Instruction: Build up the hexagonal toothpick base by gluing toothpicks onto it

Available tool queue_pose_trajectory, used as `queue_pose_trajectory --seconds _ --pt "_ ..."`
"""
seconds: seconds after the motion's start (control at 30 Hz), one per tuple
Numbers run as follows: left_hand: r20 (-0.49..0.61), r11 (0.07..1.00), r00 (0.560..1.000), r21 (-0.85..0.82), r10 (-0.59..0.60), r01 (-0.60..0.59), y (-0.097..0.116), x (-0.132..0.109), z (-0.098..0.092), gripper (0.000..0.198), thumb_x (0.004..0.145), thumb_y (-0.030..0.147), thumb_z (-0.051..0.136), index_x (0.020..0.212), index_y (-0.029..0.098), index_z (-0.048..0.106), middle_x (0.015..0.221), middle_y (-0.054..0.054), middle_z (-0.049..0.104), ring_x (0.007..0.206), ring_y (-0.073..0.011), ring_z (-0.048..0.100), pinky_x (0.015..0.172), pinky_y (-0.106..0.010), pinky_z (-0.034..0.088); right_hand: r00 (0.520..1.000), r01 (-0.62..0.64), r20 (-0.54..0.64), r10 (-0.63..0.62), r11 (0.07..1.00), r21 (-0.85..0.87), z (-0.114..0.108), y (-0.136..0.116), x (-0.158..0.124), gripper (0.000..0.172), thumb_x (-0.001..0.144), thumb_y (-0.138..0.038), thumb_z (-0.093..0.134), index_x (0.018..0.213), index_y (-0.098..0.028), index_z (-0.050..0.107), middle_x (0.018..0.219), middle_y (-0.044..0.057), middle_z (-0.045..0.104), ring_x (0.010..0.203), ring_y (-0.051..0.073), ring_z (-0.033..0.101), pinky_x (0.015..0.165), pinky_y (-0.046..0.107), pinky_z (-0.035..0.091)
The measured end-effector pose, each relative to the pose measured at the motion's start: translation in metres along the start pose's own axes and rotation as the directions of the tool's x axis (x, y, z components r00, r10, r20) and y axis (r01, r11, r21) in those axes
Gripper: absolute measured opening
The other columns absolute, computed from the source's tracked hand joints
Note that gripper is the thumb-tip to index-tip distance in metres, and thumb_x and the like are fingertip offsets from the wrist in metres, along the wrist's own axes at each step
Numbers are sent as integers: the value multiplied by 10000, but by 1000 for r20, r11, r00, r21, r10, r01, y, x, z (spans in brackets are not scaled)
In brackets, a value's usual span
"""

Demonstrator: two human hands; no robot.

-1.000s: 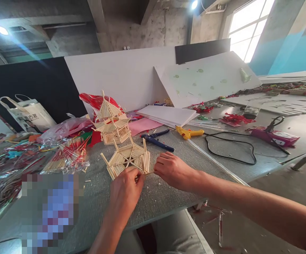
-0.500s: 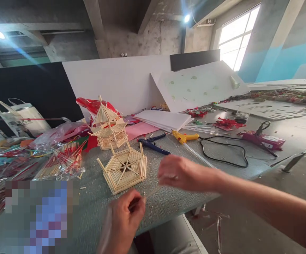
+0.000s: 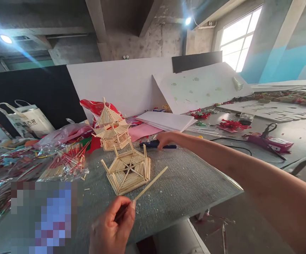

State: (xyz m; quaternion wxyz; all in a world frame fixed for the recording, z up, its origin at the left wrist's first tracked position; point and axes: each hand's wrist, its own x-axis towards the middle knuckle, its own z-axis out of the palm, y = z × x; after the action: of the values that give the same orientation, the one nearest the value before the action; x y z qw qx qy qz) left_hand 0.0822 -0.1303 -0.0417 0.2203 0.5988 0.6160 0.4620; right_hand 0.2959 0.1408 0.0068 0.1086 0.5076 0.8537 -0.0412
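My left hand [image 3: 114, 224] pinches a thin bamboo stick [image 3: 153, 181] near its lower end; the stick slants up to the right. My right hand [image 3: 165, 139] reaches across the table and is closed around blue-handled cutters [image 3: 149, 144], which lie on the tabletop. Between the hands and to their left sits a six-sided stick platform [image 3: 129, 171] with short upright posts. Behind it stands a tiered stick pagoda [image 3: 112, 130] with a pointed roof. The yellow glue gun is almost wholly hidden behind my right forearm.
Bundled sticks in clear plastic [image 3: 65, 162] and tangled wrappings lie at left. White boards [image 3: 166, 120] and pink paper [image 3: 142, 132] are behind the pagoda. A purple box-like device [image 3: 270, 142] with a black cord sits at right. The table's edge [image 3: 216, 201] runs near my right arm.
My right hand has left the stick and moved forward onto the cutters, whose handles have come together. My left hand has shifted slightly left and down, still holding the stick.
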Motion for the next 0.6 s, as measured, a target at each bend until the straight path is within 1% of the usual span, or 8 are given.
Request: queue_pose_trajectory --seconds 0.1,0.2,0.33,0.43,0.5,0.53,0.57,0.6 --pt "4 999 1000 -47 -22 22 -4 1 3 244 724 451 548 619 231 549 484 53 455 470 -109 428 491 -184 346 999 -47 -14 47 999 -19 -3 -8 -10 339 590 -357 633 793 -87 661 825 124 651 758 237 569 645 293 396" --pt "9 991 997 -110 -74 75 -9 4 5 263 712 466 546 612 223 550 494 48 424 480 -108 395 482 -189 329 990 -83 -115 81 997 -8 -5 -16 -29 267 613 -241 582 816 -75 635 893 167 633 827 263 560 677 308 383" --pt "46 960 983 -213 -177 183 -12 6 5 321 697 505 545 588 203 536 501 56 377 466 -88 330 453 -185 288 975 -155 -147 167 984 89 -9 -13 -79 208 643 -177 509 806 -73 588 814 168 615 744 238 565 605 294 366" --pt "97 917 964 -297 -248 266 -11 8 9 344 685 516 548 586 187 532 498 56 403 449 -73 301 424 -183 244 978 -179 -64 198 958 224 -2 -8 -131 193 702 -176 412 826 -106 542 717 104 593 646 173 551 534 254 348" --pt "129 881 949 -354 -287 314 -10 9 14 339 674 504 558 591 177 525 487 58 412 438 -64 292 417 -178 226 976 -218 57 211 924 313 8 -8 -167 165 677 -172 429 813 -130 512 621 56 571 533 141 521 471 234 347" --pt "142 865 943 -376 -301 333 -9 10 17 335 673 497 558 593 174 519 480 61 416 429 -59 288 415 -175 223 969 -244 130 209 891 384 15 -11 -184 159 665 -164 428 809 -150 496 607 32 557 510 129 507 457 227 352" --pt "153 852 938 -392 -310 346 -8 11 20 331 674 490 559 594 173 512 475 63 422 420 -54 288 412 -172 224 954 -293 216 209 806 514 21 -14 -199 154 652 -163 432 797 -167 485 588 15 536 498 128 490 446 230 352" --pt "169 845 936 -402 -309 352 -8 12 23 327 674 484 560 591 173 505 471 64 431 410 -51 291 409 -171 228 949 -304 254 188 760 575 28 -19 -212 148 635 -168 455 780 -182 482 590 7 527 513 133 487 448 233 353"
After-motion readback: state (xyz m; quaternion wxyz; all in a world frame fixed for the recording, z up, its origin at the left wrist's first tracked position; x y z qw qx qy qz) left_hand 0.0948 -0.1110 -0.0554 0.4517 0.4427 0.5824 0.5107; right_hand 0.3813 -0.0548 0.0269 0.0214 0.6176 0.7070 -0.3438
